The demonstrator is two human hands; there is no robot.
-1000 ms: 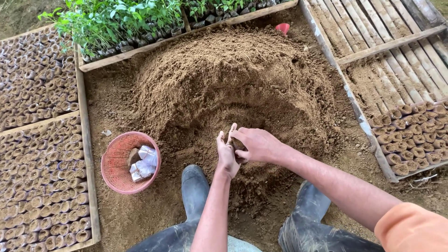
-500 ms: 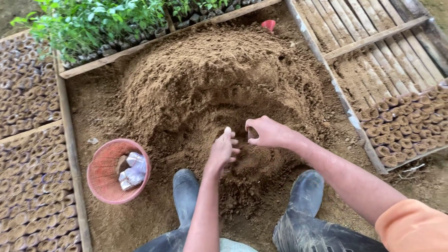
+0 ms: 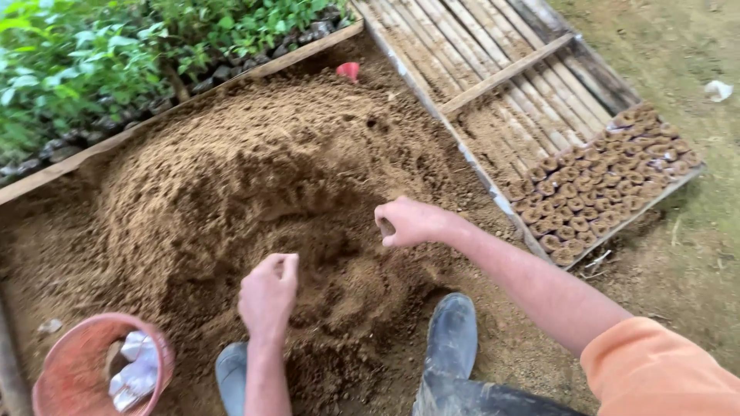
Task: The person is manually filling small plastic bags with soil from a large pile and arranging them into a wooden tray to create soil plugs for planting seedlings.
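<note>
A big heap of brown soil (image 3: 254, 177) fills the middle of the view. My right hand (image 3: 408, 222) hovers over the heap's right slope, closed in a fist around a small soil-filled pot whose round end shows at the thumb side. My left hand (image 3: 268, 296) hangs above the near foot of the heap, apart from the right hand, its fingers curled in with nothing visible in them. My two dark rubber boots (image 3: 455, 331) stand at the heap's near edge.
A red basin (image 3: 58, 370) holding white plastic bags sits at lower left. Green seedlings (image 3: 92, 54) stand behind a wooden board (image 3: 193, 96). To the right, a bamboo slatted bed (image 3: 493, 69) carries several filled pots (image 3: 609, 177). A small red thing (image 3: 348, 71) lies at the heap's far side.
My hands, joined around the small pot a second ago, have separated; the right hand moved right with the pot and the left drew back. The camera swung right.
</note>
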